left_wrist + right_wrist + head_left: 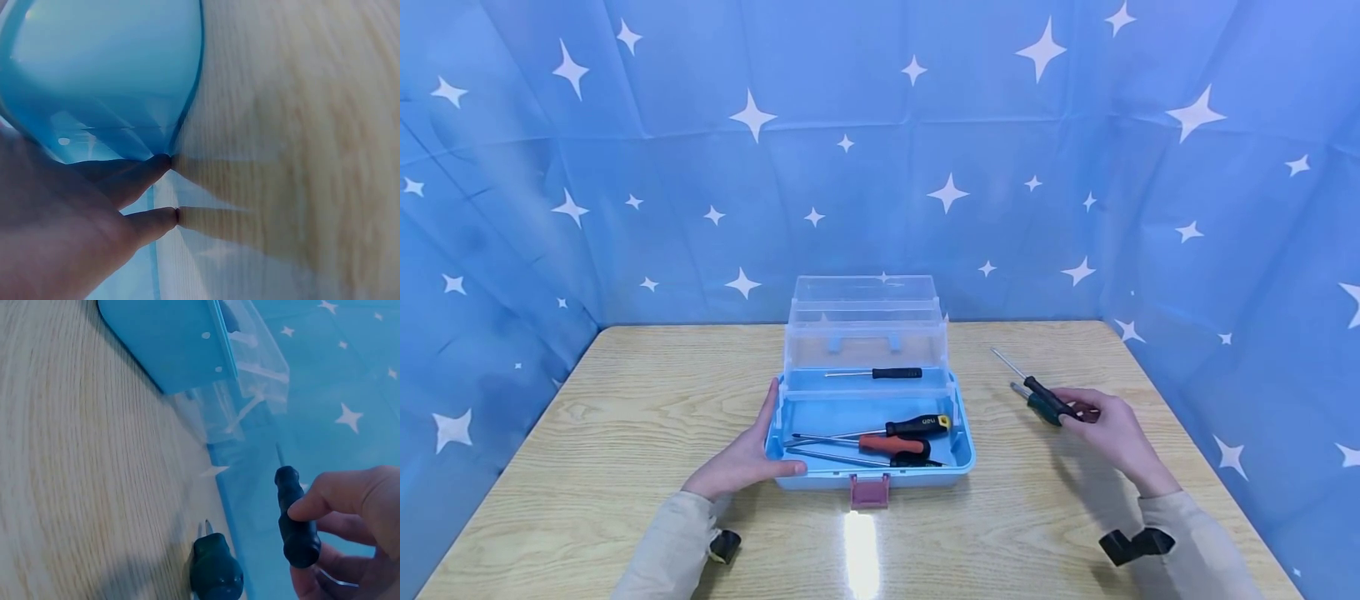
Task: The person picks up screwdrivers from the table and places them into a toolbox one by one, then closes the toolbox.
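My right hand [1111, 429] pinches the handle of a black screwdriver [1047, 395] between thumb and fingers, its thin shaft pointing up and left. Below it, a short screwdriver with a dark green handle [215, 569] lies on the table. My left hand [737, 461] rests against the left side of a light blue toolbox [967, 458], fingers stretched along the wall and thumb on the front rim. Inside lie a black-and-yellow screwdriver [917, 426], an orange-handled screwdriver [895, 445] and a black-handled one [910, 460], partly overlapping. A small black screwdriver [897, 373] lies at the back.
The toolbox's clear lid [865, 310] stands raised at the back. A mauve latch [869, 492] hangs down at the front. Blue curtains with white stars [865, 183] enclose the wooden table [647, 400] at the back and sides.
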A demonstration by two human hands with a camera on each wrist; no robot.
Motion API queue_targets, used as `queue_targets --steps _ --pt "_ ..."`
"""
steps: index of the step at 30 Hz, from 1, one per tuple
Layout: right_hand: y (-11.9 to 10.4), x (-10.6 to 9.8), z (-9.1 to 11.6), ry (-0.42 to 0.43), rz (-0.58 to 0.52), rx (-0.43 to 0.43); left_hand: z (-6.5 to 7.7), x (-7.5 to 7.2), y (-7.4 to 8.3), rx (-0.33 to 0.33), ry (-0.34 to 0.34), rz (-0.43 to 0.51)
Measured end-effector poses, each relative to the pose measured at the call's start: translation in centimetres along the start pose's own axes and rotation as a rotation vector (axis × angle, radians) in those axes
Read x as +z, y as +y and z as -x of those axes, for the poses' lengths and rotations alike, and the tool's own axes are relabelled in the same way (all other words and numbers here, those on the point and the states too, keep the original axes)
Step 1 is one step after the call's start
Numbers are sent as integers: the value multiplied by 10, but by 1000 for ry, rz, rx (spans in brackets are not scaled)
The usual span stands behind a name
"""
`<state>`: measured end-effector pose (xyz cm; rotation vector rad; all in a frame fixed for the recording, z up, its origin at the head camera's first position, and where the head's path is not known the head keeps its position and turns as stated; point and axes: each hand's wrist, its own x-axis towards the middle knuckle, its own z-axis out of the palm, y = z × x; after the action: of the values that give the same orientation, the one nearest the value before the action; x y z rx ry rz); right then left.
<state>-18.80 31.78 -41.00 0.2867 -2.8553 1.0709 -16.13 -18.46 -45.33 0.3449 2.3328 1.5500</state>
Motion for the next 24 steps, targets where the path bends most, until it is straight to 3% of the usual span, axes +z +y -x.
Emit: queue_targets --steps 24 --pt "-20 0 -5 -5 -22 -27 0 0 -1 9 0 -2"
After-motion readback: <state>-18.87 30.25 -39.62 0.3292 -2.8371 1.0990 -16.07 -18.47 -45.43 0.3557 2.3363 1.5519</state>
